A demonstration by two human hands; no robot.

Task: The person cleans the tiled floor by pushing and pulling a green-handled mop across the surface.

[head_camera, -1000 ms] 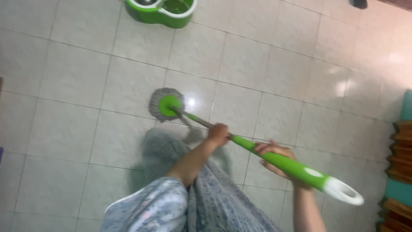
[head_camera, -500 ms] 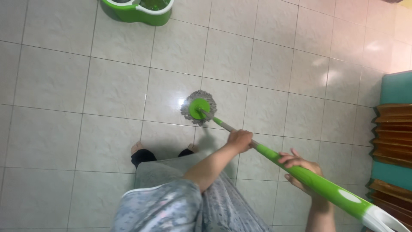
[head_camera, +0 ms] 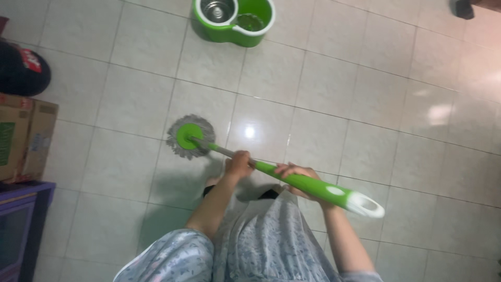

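Mop head (head_camera: 190, 136) now farther left.

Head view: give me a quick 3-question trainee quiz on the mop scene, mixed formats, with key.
1. True or false: both hands grip the mop handle.
2. Which hand is closer to the mop head? A) left hand B) right hand C) neither, they are stacked together
3. Fill in: the green bucket stands at the ___ edge of the view.

Key
1. True: each hand is closed around the handle.
2. A: the left hand sits on the grey shaft nearer the head; the right hand holds the green grip further back.
3. Top: it stands on the tiled floor, apart from the mop head.
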